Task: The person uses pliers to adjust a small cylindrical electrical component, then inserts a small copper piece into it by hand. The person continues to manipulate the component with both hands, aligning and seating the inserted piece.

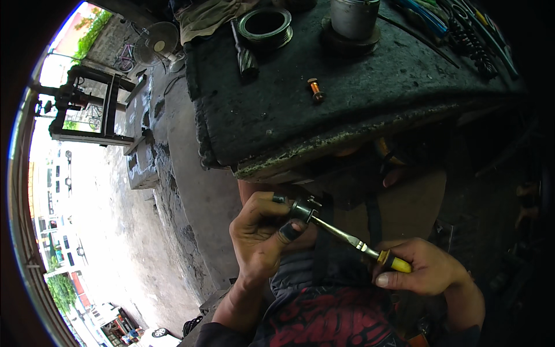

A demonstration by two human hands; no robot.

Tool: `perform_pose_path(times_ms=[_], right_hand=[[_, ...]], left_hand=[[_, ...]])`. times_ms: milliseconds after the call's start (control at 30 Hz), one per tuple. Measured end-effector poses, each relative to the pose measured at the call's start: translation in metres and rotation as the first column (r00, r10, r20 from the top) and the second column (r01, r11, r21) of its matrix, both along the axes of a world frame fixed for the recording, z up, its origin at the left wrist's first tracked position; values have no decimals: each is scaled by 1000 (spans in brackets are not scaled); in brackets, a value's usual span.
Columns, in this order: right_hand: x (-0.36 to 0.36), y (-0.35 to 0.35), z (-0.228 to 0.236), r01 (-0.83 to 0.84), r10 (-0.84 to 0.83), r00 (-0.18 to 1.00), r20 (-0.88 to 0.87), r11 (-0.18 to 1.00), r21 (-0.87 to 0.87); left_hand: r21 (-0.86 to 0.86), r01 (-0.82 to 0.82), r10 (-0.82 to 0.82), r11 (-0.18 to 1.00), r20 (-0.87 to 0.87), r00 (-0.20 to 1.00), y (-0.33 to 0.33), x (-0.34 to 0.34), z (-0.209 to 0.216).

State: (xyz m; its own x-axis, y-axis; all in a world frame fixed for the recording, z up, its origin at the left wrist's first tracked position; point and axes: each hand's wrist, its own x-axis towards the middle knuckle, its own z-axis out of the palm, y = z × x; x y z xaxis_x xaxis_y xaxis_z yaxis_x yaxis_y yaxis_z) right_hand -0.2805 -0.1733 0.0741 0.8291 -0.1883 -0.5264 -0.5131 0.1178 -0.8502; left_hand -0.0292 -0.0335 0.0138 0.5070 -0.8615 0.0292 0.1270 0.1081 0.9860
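Head: tool (344, 235) clear of bench edge (312, 145)

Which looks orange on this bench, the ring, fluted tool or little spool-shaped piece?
The little spool-shaped piece; its middle is orange, while the ring and fluted tool look grey.

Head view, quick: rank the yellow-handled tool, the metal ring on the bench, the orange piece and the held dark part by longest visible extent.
1. yellow-handled tool
2. metal ring
Not ranked: orange piece and dark part; they look alike in length, and the left hand partly covers the dark part.
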Motion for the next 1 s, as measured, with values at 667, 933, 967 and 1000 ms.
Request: perform_pose_path(times_ms=[667, 933, 967, 1000], right_hand=[[5, 42, -3, -61, -20, 998, -66, 182, -981], [5, 43, -7, -65, -6, 998, -66, 110, -992], [5, 43, -7, -64, -6, 998, -65, 111, -992], [5, 43, -8, -63, -7, 998, -64, 112, -992]], left_hand=[[98, -43, 69, 994, -283, 957, -5, -7, -1], [108, -34, 64, 994, -286, 956, -3, -4, 0], [108, -35, 65, 994, -288, 955, -3, -4, 0], [108, -36, 66, 993, -290, 955, -3, -4, 0]])
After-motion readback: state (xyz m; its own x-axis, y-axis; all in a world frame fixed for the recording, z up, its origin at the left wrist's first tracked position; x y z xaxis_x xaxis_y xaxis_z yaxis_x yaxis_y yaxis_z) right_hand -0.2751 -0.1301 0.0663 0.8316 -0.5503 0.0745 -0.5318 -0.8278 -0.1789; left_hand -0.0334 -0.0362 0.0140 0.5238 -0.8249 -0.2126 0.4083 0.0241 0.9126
